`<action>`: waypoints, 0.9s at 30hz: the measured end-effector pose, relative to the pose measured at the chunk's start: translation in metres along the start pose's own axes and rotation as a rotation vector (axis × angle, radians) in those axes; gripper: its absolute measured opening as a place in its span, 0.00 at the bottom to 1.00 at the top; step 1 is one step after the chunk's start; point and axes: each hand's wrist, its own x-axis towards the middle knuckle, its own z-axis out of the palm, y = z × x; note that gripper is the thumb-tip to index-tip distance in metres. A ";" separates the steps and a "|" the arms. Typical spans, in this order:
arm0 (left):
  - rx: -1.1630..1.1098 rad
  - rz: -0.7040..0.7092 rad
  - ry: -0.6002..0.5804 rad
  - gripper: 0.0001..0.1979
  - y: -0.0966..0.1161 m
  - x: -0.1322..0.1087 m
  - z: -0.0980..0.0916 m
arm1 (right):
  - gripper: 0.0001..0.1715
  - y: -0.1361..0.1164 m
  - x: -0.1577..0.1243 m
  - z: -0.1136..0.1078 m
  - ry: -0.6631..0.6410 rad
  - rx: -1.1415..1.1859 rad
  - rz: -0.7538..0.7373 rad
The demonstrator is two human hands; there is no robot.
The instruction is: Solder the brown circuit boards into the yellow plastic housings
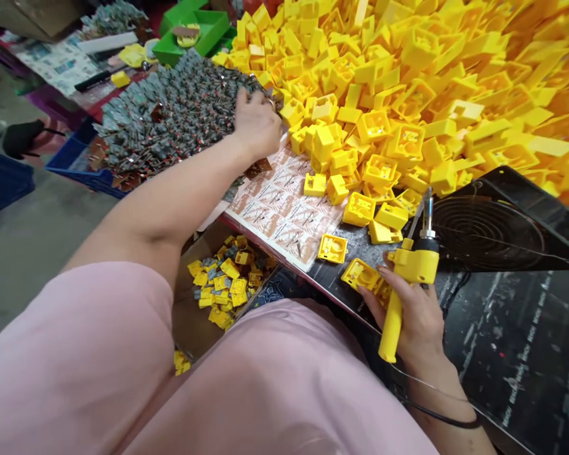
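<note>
My left hand (258,126) reaches to the right edge of a heap of small grey-green parts with thin metal pins (180,107). Its fingers look apart and bent down on the heap; the fingertips are hidden. My right hand (417,316) is closed around a yellow soldering gun (413,265), whose metal tip points up and away from me. Thumb and fingertips of this hand also lie by an open yellow plastic case (359,274) at the table's front edge. Another open yellow case (332,248) lies just to its left.
A large pile of yellow cases (384,82) covers the back and right. A black fan (488,227) stands right of the gun. Below the table edge, a cardboard box (189,316) holds several yellow cases with grey parts. Green trays (213,31) stand behind; a blue crate (80,170) is left.
</note>
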 end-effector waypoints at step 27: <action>-0.130 0.462 -0.241 0.20 0.003 -0.107 0.027 | 0.15 -0.033 0.061 0.030 -0.254 0.026 -0.042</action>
